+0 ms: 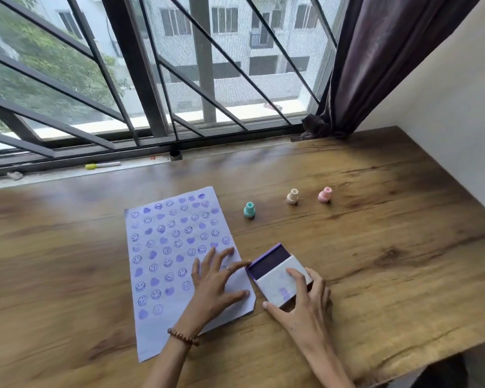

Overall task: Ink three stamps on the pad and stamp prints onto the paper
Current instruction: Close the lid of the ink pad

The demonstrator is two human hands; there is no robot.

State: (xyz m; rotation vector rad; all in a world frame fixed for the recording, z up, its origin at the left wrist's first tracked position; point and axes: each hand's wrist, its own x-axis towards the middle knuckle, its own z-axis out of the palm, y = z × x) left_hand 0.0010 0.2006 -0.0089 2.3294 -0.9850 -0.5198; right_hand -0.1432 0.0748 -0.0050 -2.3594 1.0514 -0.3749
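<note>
A white paper covered with several purple smiley and heart prints lies on the wooden table. To its right sits the purple ink pad, its white lid partly raised over the dark pad. My right hand grips the lid from the near side. My left hand rests flat on the paper's right edge, fingers spread, fingertips touching the pad's left side. Three stamps stand upright behind: teal, cream and pink.
The wooden table ends at a window sill with metal bars behind. A yellow-capped marker lies on the sill. A dark curtain hangs at the back right beside a white wall. The table's near edge drops off at lower right.
</note>
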